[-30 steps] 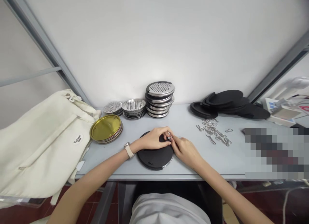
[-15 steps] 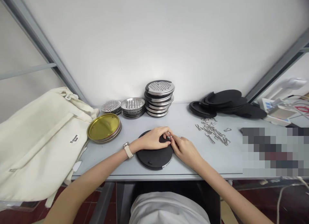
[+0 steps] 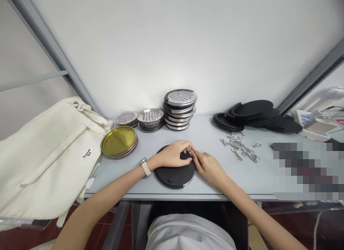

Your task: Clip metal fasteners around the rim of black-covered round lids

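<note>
A black round disc [image 3: 177, 176] with a silvery edge on its right side lies flat near the table's front edge. Over its upper part rests my left hand [image 3: 173, 155], fingers curled and thumb reaching toward a small metal snap clip [image 3: 190, 153]. My right hand [image 3: 209, 166], at the disc's right rim, pinches the same clip between thumb and fingertips. The fingers cover much of the clip, so whether it passes through the disc cannot be seen. A pile of similar metal clips [image 3: 239, 148] lies to the right of my right hand.
Gold-topped round lids [image 3: 119, 140] are stacked left, beside a cream bag [image 3: 51, 160]. Perforated metal grater discs [image 3: 150, 116] and a taller stack of black-and-silver discs [image 3: 180, 108] stand by the wall. Black discs [image 3: 255, 112] are heaped at back right.
The whole view has shifted slightly, so things appear a little further right. Both hands stay at the clip over the black disc, with only slight finger movement.
</note>
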`<state>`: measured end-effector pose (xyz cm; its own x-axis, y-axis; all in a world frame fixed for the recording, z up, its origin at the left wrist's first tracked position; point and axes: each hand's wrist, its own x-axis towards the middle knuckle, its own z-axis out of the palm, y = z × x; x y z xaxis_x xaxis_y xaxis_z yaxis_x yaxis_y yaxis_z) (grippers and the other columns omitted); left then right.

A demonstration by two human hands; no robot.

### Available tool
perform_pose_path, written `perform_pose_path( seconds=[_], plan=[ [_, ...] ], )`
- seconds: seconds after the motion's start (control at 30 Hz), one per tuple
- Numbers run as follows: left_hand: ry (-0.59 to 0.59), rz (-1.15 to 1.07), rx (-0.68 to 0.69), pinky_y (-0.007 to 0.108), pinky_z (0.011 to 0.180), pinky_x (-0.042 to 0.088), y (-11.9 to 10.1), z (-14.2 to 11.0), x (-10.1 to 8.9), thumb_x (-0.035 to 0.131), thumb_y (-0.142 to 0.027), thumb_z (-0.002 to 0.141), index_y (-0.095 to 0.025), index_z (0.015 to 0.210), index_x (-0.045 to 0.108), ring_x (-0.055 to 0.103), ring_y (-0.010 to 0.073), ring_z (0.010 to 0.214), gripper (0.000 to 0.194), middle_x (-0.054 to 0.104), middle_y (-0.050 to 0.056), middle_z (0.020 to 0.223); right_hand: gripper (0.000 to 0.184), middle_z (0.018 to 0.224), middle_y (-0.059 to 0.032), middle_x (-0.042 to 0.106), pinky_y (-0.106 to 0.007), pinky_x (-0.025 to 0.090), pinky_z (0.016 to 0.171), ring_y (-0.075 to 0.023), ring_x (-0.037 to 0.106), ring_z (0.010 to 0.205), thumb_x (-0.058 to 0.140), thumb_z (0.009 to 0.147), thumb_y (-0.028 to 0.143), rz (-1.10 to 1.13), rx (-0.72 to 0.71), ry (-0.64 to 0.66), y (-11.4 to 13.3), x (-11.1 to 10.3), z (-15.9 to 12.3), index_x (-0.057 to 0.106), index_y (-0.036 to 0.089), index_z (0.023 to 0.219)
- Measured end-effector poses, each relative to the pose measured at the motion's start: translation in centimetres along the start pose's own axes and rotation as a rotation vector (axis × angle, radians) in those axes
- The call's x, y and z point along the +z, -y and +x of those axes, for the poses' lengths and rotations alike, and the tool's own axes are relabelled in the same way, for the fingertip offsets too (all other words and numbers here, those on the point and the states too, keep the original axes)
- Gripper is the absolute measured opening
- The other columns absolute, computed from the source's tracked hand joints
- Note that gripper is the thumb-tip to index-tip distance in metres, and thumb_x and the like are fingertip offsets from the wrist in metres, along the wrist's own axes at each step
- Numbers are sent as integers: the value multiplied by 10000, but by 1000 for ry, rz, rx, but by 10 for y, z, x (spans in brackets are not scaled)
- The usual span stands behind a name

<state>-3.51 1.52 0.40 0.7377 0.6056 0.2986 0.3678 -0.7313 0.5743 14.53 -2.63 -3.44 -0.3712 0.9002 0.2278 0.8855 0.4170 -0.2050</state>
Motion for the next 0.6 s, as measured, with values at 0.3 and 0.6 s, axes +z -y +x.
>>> perform_pose_path(
  seconds=[0.3,0.6],
  plan=[
    [-5,72,36,295,834,439,-4,-2,-2,561,-147,770,-181,947,499,541,170,861,191,565,29,892,303,654,-53,658,-275,324,580,-195,584,589,289,971,207,9,-37,-35,-2,3,0,582,151,916],
    [-5,113,51,301,854,433,-8,-2,-3,544,-156,795,-181,940,493,536,181,896,155,563,38,901,275,639,-44,640,-273,310,562,-190,565,584,312,961,219,22,-27,-6,-1,2,1,567,157,880]
  ],
)
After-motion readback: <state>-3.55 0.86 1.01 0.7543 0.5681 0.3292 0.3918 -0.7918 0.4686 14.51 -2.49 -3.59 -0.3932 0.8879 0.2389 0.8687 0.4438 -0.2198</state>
